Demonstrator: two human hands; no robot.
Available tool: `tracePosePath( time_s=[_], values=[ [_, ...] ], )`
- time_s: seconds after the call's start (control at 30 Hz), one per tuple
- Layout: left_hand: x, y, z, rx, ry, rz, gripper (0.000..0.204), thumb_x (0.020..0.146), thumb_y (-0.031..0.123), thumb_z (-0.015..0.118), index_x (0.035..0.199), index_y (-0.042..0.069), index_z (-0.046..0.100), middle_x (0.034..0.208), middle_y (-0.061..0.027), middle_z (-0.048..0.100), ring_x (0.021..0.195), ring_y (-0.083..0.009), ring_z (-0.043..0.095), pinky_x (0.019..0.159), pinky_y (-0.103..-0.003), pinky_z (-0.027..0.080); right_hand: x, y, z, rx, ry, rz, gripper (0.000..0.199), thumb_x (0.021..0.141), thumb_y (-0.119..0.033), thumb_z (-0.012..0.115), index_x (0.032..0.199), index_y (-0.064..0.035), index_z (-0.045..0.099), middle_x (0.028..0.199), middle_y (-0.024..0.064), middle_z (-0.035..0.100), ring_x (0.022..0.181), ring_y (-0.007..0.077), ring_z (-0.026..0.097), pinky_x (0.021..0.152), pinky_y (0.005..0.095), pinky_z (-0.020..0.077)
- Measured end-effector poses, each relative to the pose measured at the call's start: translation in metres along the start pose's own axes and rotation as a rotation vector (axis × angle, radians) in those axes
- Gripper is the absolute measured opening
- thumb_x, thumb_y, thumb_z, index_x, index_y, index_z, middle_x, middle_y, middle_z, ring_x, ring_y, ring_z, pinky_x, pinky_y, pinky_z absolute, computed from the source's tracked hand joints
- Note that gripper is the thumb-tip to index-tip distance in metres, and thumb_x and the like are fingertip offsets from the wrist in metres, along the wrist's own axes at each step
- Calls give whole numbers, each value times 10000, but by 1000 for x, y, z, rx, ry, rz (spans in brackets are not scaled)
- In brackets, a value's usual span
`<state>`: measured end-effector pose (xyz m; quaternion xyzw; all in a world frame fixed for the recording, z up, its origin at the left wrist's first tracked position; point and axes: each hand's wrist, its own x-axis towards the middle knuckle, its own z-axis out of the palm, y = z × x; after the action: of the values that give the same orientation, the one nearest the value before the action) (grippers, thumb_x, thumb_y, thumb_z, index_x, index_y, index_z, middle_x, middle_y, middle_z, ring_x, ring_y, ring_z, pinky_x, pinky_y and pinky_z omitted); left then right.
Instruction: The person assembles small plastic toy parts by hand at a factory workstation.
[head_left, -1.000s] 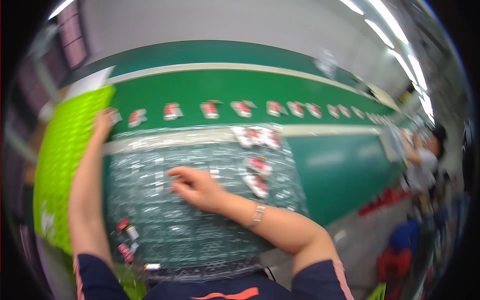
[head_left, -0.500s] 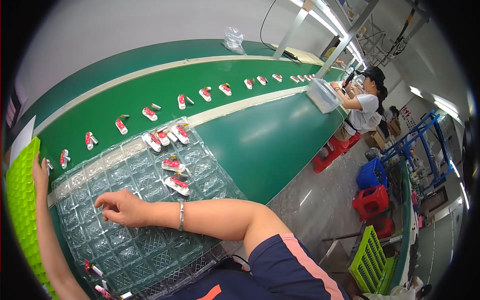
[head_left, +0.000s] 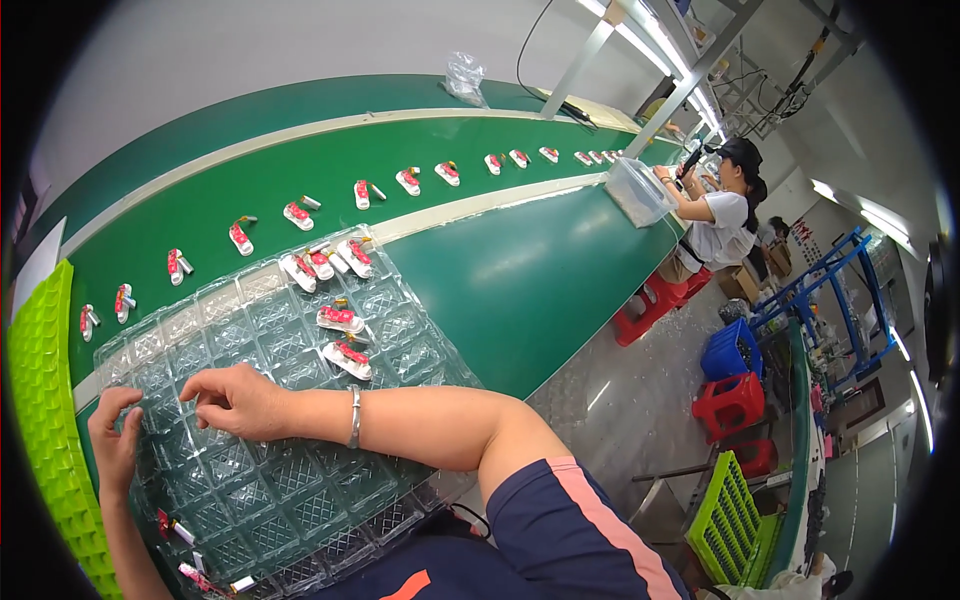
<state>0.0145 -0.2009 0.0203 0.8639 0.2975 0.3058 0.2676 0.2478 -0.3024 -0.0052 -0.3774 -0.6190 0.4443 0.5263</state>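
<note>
Over the clear compartmented plastic tray (head_left: 235, 480), my right hand (head_left: 240, 402) hovers with curled fingers, a gap between thumb and forefinger, nothing in it. My left hand (head_left: 115, 435) is at the tray's left edge beside the bright green textured sheet (head_left: 38, 420), its fingers bent and apart from the thumb, visibly empty. Several small white-and-red shoe-shaped pieces (head_left: 345, 361), with small cylinders beside or on them, lie on the tray's far right part. A few red parts with white cylinders (head_left: 183, 532) lie at its near left corner.
Beyond the tray, a row of similar shoe-shaped pieces (head_left: 298, 216) lies along the green belt (head_left: 330, 165). A clear plastic bin (head_left: 640, 192) stands farther right, by a seated person (head_left: 725, 215). Red stools (head_left: 728, 402) and a blue crate (head_left: 733, 350) stand on the floor.
My left hand has come back from the belt beside the green sheet to the tray's left edge. A shoe-shaped piece at the belt's left end now shows fully. My right hand has barely moved.
</note>
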Motion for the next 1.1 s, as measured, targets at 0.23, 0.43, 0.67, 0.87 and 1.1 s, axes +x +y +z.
tracePosePath(
  time_s=[0.23,0.43,0.67,0.87,1.1],
  values=[
    [-13,-3,8,34,53,37,103,778,-5,568,879,-24,580,852,-100,577,821,-206,542,755,-274,407,0,-7,-2,-28,-21,17,200,802,-2,499,999,8,528,721,78,628,701,114,625,636,245,487],
    [-18,-13,6,-53,112,-66,81,798,-18,542,871,-27,578,832,-83,565,802,-181,529,735,-261,403,1,-3,-1,3,-24,30,196,803,-11,506,997,8,533,737,75,639,695,103,616,619,240,480],
    [-36,12,-15,-145,-72,66,249,701,217,708,803,12,611,751,-68,574,701,-192,532,655,-287,407,3,2,-2,-5,-1,42,188,804,-11,503,989,7,536,730,79,640,694,98,618,612,235,481],
    [-41,49,-5,58,-499,281,499,435,352,779,837,85,651,802,-40,611,778,-250,523,708,-352,410,0,-5,-1,-57,-14,-4,182,803,-1,500,981,9,538,723,83,639,691,98,621,614,238,486],
    [-53,55,-9,227,-658,299,439,396,298,779,787,126,677,783,3,605,848,-233,505,786,-371,384,0,-5,1,-21,29,-30,150,781,7,495,920,17,551,686,98,630,647,130,636,586,256,492]
  ],
)
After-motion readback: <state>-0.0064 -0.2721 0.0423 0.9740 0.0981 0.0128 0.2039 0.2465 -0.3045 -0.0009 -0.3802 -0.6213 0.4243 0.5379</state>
